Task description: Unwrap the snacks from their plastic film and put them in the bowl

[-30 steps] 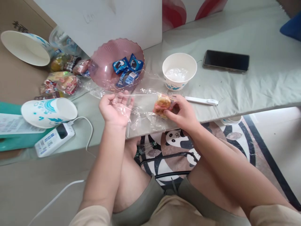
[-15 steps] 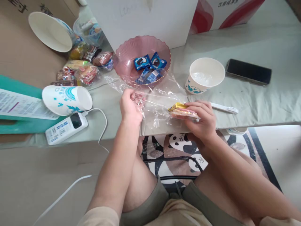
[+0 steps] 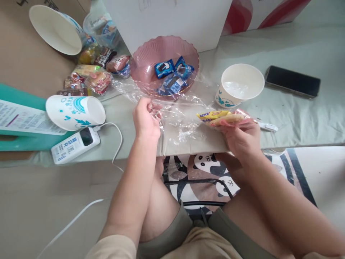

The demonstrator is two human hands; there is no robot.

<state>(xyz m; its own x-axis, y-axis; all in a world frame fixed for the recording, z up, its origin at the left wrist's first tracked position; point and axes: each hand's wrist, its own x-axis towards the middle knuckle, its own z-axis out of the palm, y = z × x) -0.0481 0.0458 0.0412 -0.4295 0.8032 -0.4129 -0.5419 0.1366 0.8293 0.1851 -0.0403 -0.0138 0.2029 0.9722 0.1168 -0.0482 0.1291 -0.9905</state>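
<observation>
Snack packets (image 3: 219, 118), ends hidden, grasped by right hand (image 3: 244, 136); left hand (image 3: 147, 118) clutches clear plastic (image 3: 180, 126), fingertips unclear; pink bowl (image 3: 144, 61) holds blue packets (image 3: 164, 68).

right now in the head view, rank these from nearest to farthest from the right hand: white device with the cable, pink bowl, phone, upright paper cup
From the right hand:
1. upright paper cup, just beyond it
2. phone, beyond and to the right
3. pink bowl, beyond and to the left
4. white device, far left

The bowl (image 3: 145, 61) is translucent pink; the standing cup (image 3: 226, 91), white with seemingly leafy teal print.
</observation>
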